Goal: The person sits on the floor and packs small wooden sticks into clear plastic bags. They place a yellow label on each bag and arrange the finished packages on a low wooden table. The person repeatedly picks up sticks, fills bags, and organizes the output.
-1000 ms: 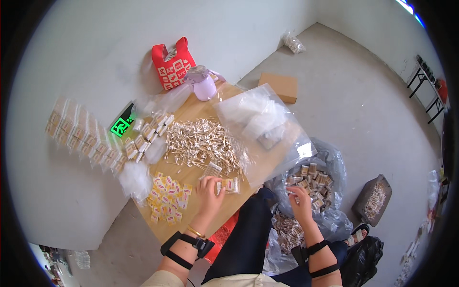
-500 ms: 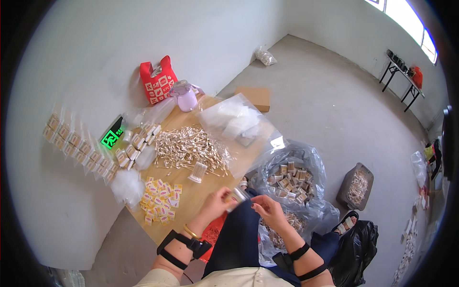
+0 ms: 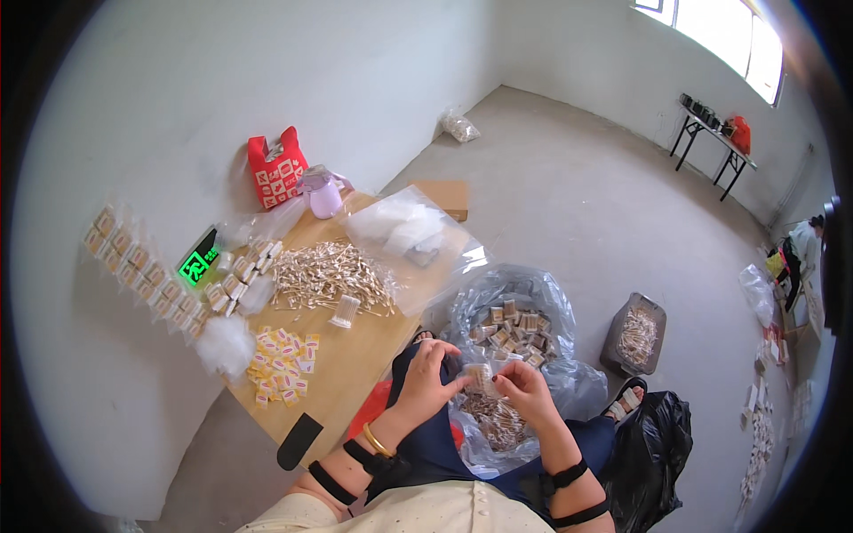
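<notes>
Over the bags between my knees, my right hand (image 3: pixel 530 395) pinches a small clear pack of cotton swabs (image 3: pixel 480 377) by its side. My left hand (image 3: pixel 428 384) is at the pack's other side, thumb and fingers spread apart, the thumb close to the pack; whether it touches is hard to tell. Below lies a clear plastic bag of loose cotton swabs (image 3: pixel 498 425). Just beyond it, another plastic bag (image 3: pixel 562 306) holds several filled swab packs (image 3: pixel 515 334).
On the wooden table (image 3: pixel 342 373) at left are a swab heap (image 3: pixel 333 271), an upright swab pack (image 3: pixel 345 311), yellow-white cards (image 3: pixel 283 364), plastic sheets (image 3: pixel 400 226) and a lilac jug (image 3: pixel 322 195). A grey bin of swabs (image 3: pixel 635 333) and a black bag (image 3: pixel 649 462) stand right.
The pack has moved rightward from above my thigh to over the swab bag. My left hand has opened its fingers; my right hand has come to pinch the pack. The view has shifted.
</notes>
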Available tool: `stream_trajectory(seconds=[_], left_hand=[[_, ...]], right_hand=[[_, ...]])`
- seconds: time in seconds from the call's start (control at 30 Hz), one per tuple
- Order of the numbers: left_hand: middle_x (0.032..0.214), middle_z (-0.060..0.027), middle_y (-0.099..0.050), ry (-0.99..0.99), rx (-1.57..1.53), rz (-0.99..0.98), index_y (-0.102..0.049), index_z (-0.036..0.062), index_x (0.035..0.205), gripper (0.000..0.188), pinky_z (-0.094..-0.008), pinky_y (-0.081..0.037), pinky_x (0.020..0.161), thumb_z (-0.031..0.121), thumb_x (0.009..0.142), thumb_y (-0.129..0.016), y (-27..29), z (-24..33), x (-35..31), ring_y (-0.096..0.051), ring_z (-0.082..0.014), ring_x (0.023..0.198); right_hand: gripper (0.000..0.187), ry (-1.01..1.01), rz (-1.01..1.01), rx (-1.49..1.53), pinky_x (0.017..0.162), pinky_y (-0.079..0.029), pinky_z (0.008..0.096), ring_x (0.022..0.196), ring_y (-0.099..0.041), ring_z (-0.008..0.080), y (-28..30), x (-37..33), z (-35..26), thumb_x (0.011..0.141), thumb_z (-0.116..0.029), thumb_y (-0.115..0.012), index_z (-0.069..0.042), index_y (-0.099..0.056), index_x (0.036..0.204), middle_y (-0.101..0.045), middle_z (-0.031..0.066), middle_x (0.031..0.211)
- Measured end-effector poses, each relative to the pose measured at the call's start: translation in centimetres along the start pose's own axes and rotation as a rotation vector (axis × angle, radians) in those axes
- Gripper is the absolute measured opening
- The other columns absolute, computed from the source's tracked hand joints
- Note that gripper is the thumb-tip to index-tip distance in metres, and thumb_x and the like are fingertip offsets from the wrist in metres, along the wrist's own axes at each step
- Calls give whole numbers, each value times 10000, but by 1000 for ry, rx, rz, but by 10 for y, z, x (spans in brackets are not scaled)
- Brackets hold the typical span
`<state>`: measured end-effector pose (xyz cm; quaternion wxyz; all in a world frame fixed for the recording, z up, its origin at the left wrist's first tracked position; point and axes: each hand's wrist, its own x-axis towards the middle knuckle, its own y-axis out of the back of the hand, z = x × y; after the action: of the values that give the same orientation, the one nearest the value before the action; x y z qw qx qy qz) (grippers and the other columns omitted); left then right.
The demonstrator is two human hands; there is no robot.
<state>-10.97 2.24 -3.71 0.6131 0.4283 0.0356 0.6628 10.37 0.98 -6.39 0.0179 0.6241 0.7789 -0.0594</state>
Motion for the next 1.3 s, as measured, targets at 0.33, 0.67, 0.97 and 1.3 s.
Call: stream_trajectory(seconds=[0.33,0.67,0.97,1.3], left_hand=[[810,-101,-554,143,-402,-400,-554,10,914,227,-312,-458,612,233,919,-594,-36,65,-17,-567,-198,666],[950,-120,-502,-194,-208,-374,-551,24,886,165,-341,-416,766,186,915,-559,-36,74,-11,-496,-296,863],[913,-75,-610,766,-1012,-590,-555,33,1069,538,-289,-511,671,545,967,-427,-44,56,-23,-612,-136,791],[722,-213,-621,229,-106,-81,-610,-19,996,444,-445,-473,595,380,1004,-415,-66,54,-23,-627,-386,666]], right_hand=[[137,166,185,-148,609,-442,209,683,-547,50,9,-53,6,847,-58,-696,-30,-565,815,-598,-11,760],[104,140,145,288,656,-424,209,698,-522,58,33,-78,-23,889,-77,-639,-65,-537,873,-563,-20,786],[55,73,65,617,741,-416,212,795,-517,52,31,-79,-24,955,-89,-550,-82,-502,981,-544,-28,880],[195,175,441,90,562,-398,226,670,-481,67,5,-52,-22,1023,-263,-446,-76,-496,1044,-482,-25,802]])
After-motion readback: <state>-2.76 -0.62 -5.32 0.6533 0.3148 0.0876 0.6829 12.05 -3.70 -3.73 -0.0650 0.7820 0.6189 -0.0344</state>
